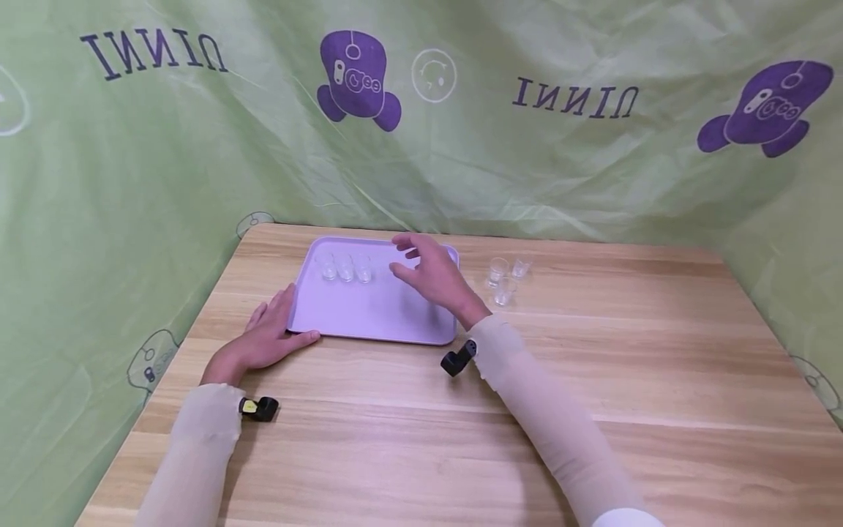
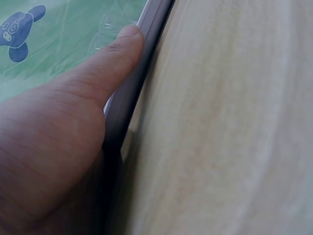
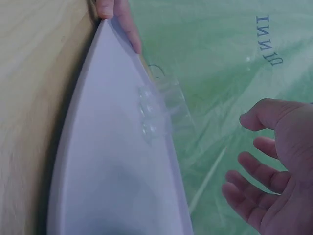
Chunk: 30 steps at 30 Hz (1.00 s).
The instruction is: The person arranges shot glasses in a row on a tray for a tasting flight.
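On the counter point(image 1: 428, 439), the purple tray point(image 1: 375, 311) lies lengthwise across me. My left hand point(image 1: 270, 340) touches its near-left corner, fingers extended; my right hand point(image 1: 435, 274) hangs over it, empty, thumb and fingers parted. Nearer my right, beyond the tray's right edge, sit three loose glasses point(image 1: 506, 293); three rowed glasses point(image 1: 346, 269) stand on its left half.

A purple tray point(image 1: 375, 311) is carried by the wooden table point(image 1: 632, 388); three clear glasses point(image 1: 504, 293) are grouped just right of the tray.

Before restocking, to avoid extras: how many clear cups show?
6: three clear cups on the purple rectangular tray, three right of it on the wooden table; the right hand could hide others.
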Each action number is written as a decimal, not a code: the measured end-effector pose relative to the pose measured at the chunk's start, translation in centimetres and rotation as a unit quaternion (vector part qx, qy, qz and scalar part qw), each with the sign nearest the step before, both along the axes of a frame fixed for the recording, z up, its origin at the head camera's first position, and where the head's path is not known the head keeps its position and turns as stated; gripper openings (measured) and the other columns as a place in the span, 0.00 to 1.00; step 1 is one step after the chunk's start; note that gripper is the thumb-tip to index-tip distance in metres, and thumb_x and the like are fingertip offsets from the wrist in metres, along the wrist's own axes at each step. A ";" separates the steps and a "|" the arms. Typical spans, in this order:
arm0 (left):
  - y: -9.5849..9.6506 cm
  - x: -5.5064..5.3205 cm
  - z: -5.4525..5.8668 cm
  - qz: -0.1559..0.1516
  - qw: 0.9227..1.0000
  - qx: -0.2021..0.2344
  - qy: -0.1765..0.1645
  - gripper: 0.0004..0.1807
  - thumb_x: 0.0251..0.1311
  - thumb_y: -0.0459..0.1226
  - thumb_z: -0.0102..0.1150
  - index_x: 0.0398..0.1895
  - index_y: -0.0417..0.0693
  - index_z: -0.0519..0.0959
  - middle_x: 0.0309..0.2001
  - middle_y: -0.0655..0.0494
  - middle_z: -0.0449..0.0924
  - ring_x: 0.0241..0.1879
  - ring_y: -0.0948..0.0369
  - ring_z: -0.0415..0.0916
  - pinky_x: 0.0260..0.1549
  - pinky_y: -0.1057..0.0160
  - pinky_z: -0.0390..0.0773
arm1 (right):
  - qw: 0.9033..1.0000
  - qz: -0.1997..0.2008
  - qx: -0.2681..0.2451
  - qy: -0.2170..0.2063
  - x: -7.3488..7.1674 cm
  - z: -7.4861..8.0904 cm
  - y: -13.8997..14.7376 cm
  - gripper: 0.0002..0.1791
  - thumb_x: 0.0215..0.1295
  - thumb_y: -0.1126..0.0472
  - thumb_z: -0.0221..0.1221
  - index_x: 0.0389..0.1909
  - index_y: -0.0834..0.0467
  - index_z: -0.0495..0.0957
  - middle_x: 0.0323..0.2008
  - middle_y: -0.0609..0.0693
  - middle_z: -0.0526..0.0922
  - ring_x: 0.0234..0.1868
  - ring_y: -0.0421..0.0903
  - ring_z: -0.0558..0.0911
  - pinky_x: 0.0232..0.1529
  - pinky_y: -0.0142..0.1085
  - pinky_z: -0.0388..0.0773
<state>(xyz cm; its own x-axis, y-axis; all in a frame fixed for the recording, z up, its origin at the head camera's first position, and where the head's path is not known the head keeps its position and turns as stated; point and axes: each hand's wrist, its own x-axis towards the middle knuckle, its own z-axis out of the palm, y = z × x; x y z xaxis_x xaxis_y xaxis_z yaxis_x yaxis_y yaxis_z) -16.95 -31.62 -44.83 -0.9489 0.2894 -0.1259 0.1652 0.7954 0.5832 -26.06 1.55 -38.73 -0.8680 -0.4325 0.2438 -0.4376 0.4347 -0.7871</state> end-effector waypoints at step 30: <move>0.1 -0.3 0.2 -0.005 1.000 -0.023 -0.014 0.61 0.72 0.60 0.56 0.80 0.35 0.26 0.81 0.34 0.27 0.79 0.40 0.25 0.73 0.41 0.25 | 0.989 -0.139 0.048 0.027 -1.3 0.7 18.4 0.26 0.77 0.57 0.59 0.70 0.63 0.71 0.70 0.61 0.70 0.70 0.63 0.67 0.68 0.58 0.66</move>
